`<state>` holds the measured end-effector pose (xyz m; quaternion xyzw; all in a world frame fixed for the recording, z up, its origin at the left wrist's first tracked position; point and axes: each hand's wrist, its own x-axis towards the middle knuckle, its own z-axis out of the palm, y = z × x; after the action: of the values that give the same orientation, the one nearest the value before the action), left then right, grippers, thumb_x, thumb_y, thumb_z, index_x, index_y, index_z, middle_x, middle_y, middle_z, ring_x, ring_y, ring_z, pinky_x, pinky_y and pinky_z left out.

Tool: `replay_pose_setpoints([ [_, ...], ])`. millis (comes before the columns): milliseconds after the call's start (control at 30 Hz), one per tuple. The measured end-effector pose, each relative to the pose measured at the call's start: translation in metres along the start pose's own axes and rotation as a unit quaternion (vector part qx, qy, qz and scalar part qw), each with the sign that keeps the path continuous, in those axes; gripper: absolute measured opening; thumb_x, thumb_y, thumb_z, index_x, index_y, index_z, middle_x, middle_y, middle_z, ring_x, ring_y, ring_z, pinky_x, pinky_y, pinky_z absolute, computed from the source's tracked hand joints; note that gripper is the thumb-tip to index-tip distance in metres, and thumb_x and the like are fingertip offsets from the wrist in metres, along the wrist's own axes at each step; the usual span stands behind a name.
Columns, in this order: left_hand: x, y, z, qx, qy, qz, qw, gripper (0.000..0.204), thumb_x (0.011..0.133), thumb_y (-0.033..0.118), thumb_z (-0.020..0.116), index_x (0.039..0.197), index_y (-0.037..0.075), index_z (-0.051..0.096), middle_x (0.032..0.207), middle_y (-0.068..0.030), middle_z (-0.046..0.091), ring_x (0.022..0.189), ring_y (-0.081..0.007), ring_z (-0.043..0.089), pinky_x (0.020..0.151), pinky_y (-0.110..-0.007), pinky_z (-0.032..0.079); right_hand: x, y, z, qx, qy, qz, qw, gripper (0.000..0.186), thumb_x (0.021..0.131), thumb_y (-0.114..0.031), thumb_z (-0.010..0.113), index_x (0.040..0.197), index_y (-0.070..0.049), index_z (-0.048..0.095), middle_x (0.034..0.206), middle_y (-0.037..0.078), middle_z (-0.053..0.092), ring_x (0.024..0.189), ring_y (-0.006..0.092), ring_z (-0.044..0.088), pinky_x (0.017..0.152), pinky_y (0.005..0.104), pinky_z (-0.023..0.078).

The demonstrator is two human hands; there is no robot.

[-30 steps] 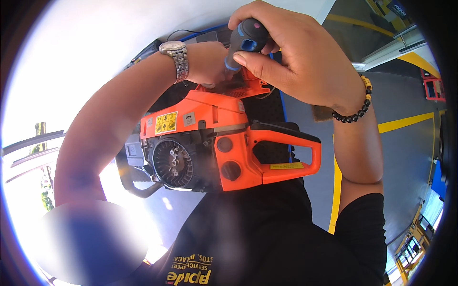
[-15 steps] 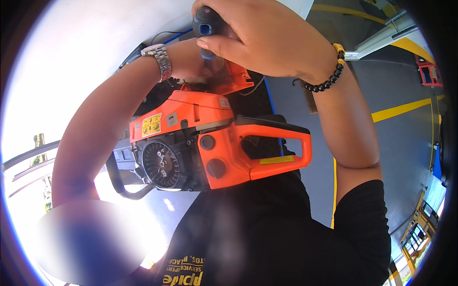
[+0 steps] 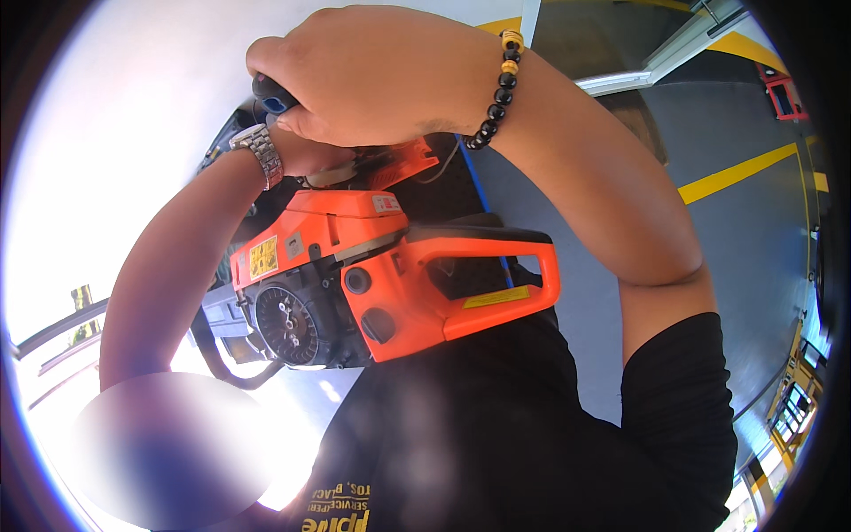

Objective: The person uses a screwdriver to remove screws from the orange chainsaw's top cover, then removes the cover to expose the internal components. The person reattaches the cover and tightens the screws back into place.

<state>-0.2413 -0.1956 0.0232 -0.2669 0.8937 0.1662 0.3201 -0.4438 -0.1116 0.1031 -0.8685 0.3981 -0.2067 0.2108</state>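
An orange and black chainsaw body (image 3: 390, 310) lies close in front of me, its rear handle pointing right. The starter side is uncovered and shows a black finned flywheel (image 3: 286, 325). Beyond the body is a loose-looking orange cover part (image 3: 403, 164). My left hand (image 3: 310, 158), with a metal watch at its wrist, lies at that cover; its fingers are hidden under my other hand. My right hand (image 3: 381, 75) is closed around a black and blue tool handle (image 3: 271, 92) just above my left hand. The tool's working end is hidden.
The work surface has a dark mat with a blue edge (image 3: 472, 173). To the right is a grey floor with a yellow line (image 3: 736, 173). A red object (image 3: 782, 93) stands far right, and a yellow frame (image 3: 792, 408) lower right. Bright glare fills the left.
My right hand has moved left and tilted with the tool handle, covering more of my left hand. The chainsaw appears slightly further left and lower in the view.
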Motion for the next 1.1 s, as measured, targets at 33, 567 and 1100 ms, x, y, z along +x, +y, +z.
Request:
replay_pose_setpoints([
  [33,0.0,-0.004,0.006,-0.025,0.036,0.028,0.999,0.029,0.095,0.025,0.065,0.121,0.012,0.071,0.118,-0.0093,0.072,0.111,-0.026,0.067,0.099,-0.039,0.052,0.006,0.001,0.007,-0.017,-0.002,0.017,1.0,0.031,0.089,-0.012,0.067,0.118,-0.001,0.063,0.108,0.019,0.073,0.097,0.0328,0.073,0.078,0.0419,0.058],
  [567,-0.006,-0.027,0.033,-0.098,0.182,0.091,0.974,0.031,0.095,0.023,0.066,0.121,0.008,0.069,0.109,-0.0129,0.073,0.102,-0.0261,0.07,0.091,-0.042,0.056,0.018,0.002,-0.001,-0.056,-0.067,-0.122,0.989,0.043,0.098,-0.028,0.062,0.129,0.002,0.058,0.114,0.023,0.071,0.11,0.0334,0.07,0.095,0.0462,0.055],
  [1100,-0.066,-0.019,0.012,-0.185,0.244,-0.004,0.952,0.034,0.095,0.023,0.066,0.124,0.006,0.067,0.113,-0.0126,0.072,0.103,-0.025,0.07,0.091,-0.041,0.057,0.01,-0.003,-0.011,-0.086,-0.143,-0.232,0.958,0.046,0.101,-0.03,0.059,0.134,0.001,0.053,0.118,0.024,0.068,0.11,0.0332,0.069,0.098,0.047,0.054],
])
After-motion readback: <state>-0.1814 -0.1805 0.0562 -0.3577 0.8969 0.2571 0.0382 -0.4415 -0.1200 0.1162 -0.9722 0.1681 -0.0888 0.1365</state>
